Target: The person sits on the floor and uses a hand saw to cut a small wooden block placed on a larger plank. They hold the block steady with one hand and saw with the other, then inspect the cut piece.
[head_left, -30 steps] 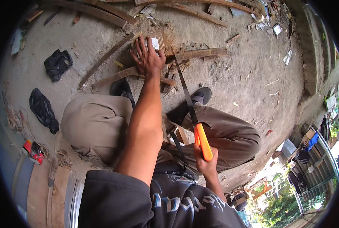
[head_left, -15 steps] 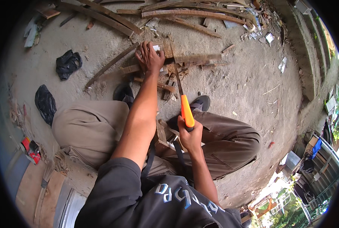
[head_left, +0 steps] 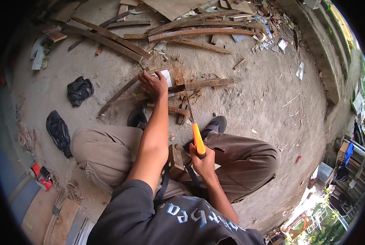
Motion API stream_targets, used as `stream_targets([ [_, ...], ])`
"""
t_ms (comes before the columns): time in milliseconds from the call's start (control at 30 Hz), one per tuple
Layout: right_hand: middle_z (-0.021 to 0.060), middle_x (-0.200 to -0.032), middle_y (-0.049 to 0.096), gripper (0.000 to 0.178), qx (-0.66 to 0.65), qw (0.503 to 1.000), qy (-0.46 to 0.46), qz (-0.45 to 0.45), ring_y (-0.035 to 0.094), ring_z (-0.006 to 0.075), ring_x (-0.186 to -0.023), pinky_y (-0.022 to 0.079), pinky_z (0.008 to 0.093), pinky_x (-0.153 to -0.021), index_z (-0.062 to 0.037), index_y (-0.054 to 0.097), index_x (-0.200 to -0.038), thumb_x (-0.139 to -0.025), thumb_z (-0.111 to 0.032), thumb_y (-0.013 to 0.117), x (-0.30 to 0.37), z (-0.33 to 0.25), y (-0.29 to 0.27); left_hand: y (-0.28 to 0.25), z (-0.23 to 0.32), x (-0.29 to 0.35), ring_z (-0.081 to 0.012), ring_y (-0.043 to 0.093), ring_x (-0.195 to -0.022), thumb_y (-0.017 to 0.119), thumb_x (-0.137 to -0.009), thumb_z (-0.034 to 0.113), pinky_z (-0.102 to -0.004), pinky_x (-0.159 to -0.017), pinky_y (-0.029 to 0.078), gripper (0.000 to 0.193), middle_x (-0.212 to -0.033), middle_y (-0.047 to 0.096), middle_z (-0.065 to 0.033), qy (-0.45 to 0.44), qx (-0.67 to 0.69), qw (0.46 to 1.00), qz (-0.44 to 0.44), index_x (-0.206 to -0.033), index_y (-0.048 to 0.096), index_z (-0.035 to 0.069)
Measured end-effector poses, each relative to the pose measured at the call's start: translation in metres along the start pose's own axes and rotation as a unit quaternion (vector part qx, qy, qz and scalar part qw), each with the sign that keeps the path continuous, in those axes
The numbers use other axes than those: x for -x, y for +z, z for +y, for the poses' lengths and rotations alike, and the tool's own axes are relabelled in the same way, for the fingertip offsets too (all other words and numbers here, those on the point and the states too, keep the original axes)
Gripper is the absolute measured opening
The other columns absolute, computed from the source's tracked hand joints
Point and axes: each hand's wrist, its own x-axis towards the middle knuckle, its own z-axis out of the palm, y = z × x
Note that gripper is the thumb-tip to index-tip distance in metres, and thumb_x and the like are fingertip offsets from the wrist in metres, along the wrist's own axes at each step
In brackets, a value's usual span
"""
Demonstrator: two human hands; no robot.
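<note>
Ground (head_left: pixel 264 110) of bare, dusty grey spreads beneath a person seated with knees wide apart, dressed in brown trousers (head_left: pixel 244 161) and a dark T-shirt (head_left: pixel 137 216). Long curved wooden strips (head_left: pixel 207 32) lie heaped at the far side, with more timber (head_left: pixel 109 43) crossed to their left. Before the person's feet, a long, narrow plank (head_left: pixel 211 83) lies crosswise, its left part passing beneath the left hand (head_left: pixel 154 85). An orange-handled saw (head_left: pixel 198 140) points away from the body, its thin dark blade crossing the plank just right of that hand. Two crumpled black plastic bags (head_left: pixel 79 91) rest on the ground to the left, one nearer the left knee. The left hand lies palm down over the wood, fingers bent and close together; whether they grip its edge, one cannot tell. The right hand (head_left: pixel 203 163), between the knees, is closed around the near end of the saw's handle. Dark shoes (head_left: pixel 218 123) show beyond both trouser legs, near the plank. A red and black package (head_left: pixel 41 176) sits at lower left. Beside the left hand's fingers, a white patch (head_left: pixel 165 76) shows on a flat brown piece, and short wood offcuts (head_left: pixel 183 116) lie near the blade.
</note>
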Motion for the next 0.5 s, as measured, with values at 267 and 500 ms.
stream_targets([
  [267, 0.0044, -0.057, 0.055, 0.037, 0.015, 0.995, 0.096, 0.02, 0.048, 0.0068, -0.054, 0.039, 0.0285, -0.049, 0.001, 0.058, -0.074, -0.095, -0.027, 0.068, -0.019, -0.057, -0.008, -0.013, 0.02, -0.001, -0.0355, 0.056, -0.119, 0.051, -0.093, 0.053, -0.0465, -0.104, 0.04, 0.07, -0.133, 0.055, -0.0196, -0.084, -0.084, 0.989, -0.09, -0.139, 0.041, 0.0],
  [500, 0.0024, -0.058, 0.055, 0.03, 0.071, 0.992, 0.104, -0.004, 0.049, 0.0069, -0.053, 0.041, 0.0266, -0.05, 0.0038, 0.065, -0.084, -0.095, -0.024, 0.066, -0.007, -0.085, -0.033, -0.006, 0.028, -0.01, -0.0359, 0.055, -0.122, 0.051, -0.093, 0.055, -0.0473, -0.102, 0.042, 0.07, -0.135, 0.054, -0.019, -0.124, -0.084, 0.983, -0.111, -0.14, 0.041, 0.005],
])
